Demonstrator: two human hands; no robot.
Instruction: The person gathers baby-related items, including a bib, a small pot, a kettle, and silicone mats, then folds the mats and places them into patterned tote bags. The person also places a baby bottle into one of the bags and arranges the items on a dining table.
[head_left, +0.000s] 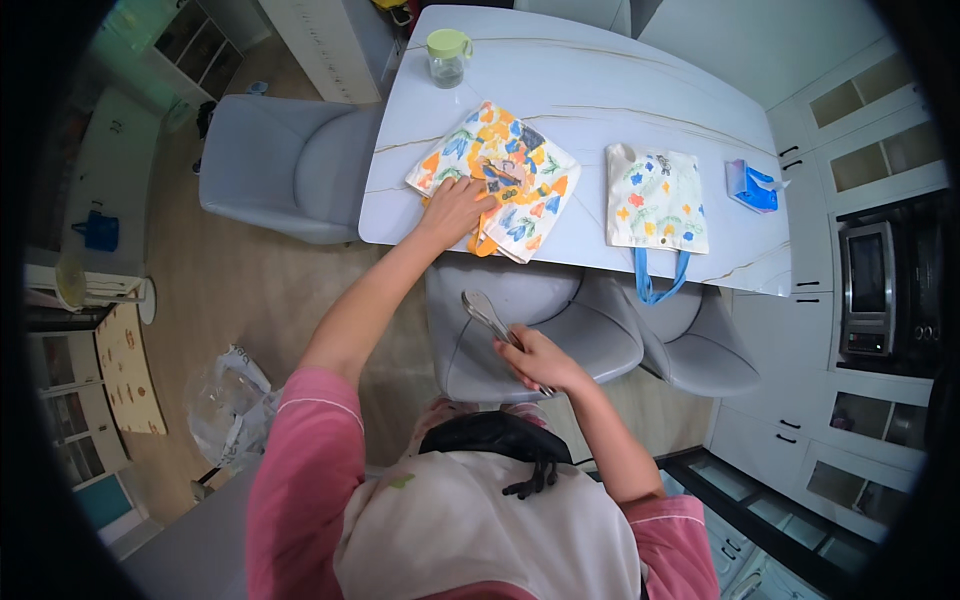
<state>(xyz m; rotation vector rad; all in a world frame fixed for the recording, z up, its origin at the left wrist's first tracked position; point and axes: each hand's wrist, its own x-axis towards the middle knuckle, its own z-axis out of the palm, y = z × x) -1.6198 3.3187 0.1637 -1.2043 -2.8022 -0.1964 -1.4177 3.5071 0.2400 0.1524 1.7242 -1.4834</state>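
My left hand (456, 210) lies on a floral cloth tote bag (544, 154) near the table's front edge, its fingers spread over the printed fabric beside a yellow-orange handle. In my right hand (541, 360) are metal utensils (486, 311), which look like spoons or tongs, held over a grey chair; their exact kind is unclear. A second white tote bag (657, 202) with small coloured flowers lies flat to the right, its blue handles (660, 279) hanging over the edge.
On the white marbled table (630, 82) stand a glass jar with a green lid (448, 58) and a blue tissue pack (753, 187). Grey chairs (525, 292) are at the front and left (270, 169). A clear plastic bag (232, 405) lies at the lower left.
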